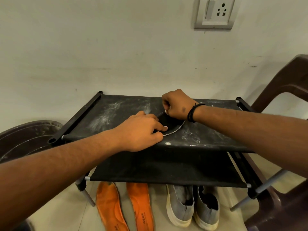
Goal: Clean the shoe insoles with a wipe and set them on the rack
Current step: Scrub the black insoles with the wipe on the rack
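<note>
A black insole (170, 122) with a pale rim lies on the dusty top shelf of the black shoe rack (116, 112). My left hand (141, 129) grips its near end, thumb lying on top. My right hand (178, 105), fingers curled, pinches the insole's far end. The hands hide most of the insole. No wipe shows in this view. Two orange insoles (110, 207) (141, 205) lie side by side on the floor under the rack.
A pair of grey slip-on shoes (193, 207) stands on the floor right of the orange insoles. A brown plastic chair (283, 90) crowds the rack's right side; a brown tub (25, 135) sits at its left. The wall with a switch socket (215, 12) is right behind.
</note>
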`<state>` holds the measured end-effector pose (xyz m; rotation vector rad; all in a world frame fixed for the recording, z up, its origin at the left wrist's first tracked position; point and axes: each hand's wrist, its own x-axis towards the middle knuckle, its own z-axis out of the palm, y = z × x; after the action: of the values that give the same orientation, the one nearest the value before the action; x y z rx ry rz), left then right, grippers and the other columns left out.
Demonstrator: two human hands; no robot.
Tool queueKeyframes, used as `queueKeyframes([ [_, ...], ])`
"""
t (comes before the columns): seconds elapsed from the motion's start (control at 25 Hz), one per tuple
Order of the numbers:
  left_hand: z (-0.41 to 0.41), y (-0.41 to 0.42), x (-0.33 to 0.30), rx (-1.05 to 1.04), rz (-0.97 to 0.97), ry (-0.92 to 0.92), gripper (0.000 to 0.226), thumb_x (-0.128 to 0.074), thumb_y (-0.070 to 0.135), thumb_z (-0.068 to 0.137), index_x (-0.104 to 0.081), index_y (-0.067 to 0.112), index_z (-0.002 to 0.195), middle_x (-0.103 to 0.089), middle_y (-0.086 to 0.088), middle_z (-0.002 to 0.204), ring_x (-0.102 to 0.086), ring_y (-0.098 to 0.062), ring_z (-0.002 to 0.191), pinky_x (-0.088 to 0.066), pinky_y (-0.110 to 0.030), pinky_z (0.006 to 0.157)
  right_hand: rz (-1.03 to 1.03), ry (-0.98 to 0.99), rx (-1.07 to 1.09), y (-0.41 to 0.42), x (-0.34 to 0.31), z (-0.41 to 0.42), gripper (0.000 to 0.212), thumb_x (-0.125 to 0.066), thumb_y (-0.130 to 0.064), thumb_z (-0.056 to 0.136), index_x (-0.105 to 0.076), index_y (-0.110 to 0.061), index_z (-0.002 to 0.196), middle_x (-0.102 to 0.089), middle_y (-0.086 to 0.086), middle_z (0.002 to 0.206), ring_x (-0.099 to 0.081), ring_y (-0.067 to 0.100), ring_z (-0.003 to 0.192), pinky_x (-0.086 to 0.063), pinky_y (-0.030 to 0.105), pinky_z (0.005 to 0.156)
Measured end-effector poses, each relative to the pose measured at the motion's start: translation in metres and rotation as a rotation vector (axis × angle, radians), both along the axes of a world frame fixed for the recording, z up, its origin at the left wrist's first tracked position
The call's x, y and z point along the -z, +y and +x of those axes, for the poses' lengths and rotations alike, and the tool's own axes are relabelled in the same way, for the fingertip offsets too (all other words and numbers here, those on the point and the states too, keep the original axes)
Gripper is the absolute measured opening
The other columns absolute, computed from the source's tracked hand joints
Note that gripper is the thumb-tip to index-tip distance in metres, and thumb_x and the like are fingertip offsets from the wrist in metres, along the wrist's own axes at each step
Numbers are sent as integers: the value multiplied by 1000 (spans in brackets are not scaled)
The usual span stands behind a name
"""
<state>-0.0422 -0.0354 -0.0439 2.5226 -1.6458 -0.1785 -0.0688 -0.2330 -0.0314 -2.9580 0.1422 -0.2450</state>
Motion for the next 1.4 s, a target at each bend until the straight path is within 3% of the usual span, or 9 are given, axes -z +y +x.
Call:
queueKeyframes([
  [0.2, 8, 3, -20, 54, -1, 120, 39, -62, 33, 93, -65, 37, 131, -57, 11, 138, -51, -4, 116, -38, -11, 93, 20, -88, 17, -12, -6, -6, 13, -66, -4, 78, -63, -16, 81, -62, -2, 83, -61, 19, 81, -41, 19, 61],
  [0.32, 18, 6, -33, 36, 25, 177, 33, -70, 30, 86, -72, 34, 118, -64, 16, 123, -59, -3, 111, -47, -23, 97, 166, -150, 7, -21, -22, -21, 15, -76, -16, 78, -74, -16, 92, -68, -6, 87, -62, 9, 82, -43, 13, 67],
  [0.4, 17, 2, -27, 44, -31, 136, 29, -69, 38, 88, -72, 35, 117, -65, 15, 119, -60, -5, 111, -48, -27, 97, 238, -127, 31, -26, -32, -31, 16, -78, -18, 78, -77, -18, 93, -71, -7, 86, -64, 4, 80, -46, 12, 68],
  [0.6, 2, -8, -2, 22, -9, -56, 43, -46, 56, 98, -54, 44, 139, -52, 7, 140, -44, -19, 127, -41, -45, 105, 170, 152, -93, -2, -29, -55, 7, -74, -25, 83, -77, -21, 89, -72, -9, 76, -66, 3, 69, -51, 19, 63],
  [0.72, 3, -6, -1, 6, 7, -43, 42, -44, 53, 99, -52, 46, 140, -48, 9, 145, -41, -19, 130, -39, -47, 108, -76, 168, -158, 15, -6, -61, 13, -61, -22, 88, -73, -20, 91, -70, -3, 81, -65, 13, 75, -55, 31, 70],
  [0.84, 5, -6, 1, 0, 8, -9, 42, -45, 52, 100, -50, 49, 141, -45, 10, 147, -38, -18, 132, -36, -46, 110, -242, 144, -10, -6, -1, -51, 15, -57, -17, 86, -71, -17, 92, -69, 6, 85, -64, 22, 76, -58, 40, 70],
  [0.96, 5, -5, 1, -13, -4, 17, 41, -47, 52, 99, -50, 50, 140, -44, 12, 147, -36, -17, 133, -35, -47, 111, -149, 159, 80, -22, -5, -50, 15, -59, -16, 91, -72, -13, 98, -70, 8, 96, -65, 22, 84, -58, 36, 76],
  [1.16, 4, -5, 2, -14, 5, 2, 40, -46, 52, 99, -52, 48, 139, -44, 11, 148, -35, -19, 133, -35, -48, 110, 32, 213, -154, 16, -8, -66, 14, -63, -23, 92, -74, -17, 98, -70, -6, 93, -63, 9, 86, -53, 24, 77],
  [1.4, 4, -6, 0, -19, 3, 33, 39, -47, 50, 100, -52, 50, 139, -44, 11, 148, -36, -18, 131, -35, -47, 110, -135, 132, 43, -23, 0, -50, 18, -55, -15, 94, -71, -14, 103, -64, 7, 106, -61, 22, 94, -53, 37, 85],
])
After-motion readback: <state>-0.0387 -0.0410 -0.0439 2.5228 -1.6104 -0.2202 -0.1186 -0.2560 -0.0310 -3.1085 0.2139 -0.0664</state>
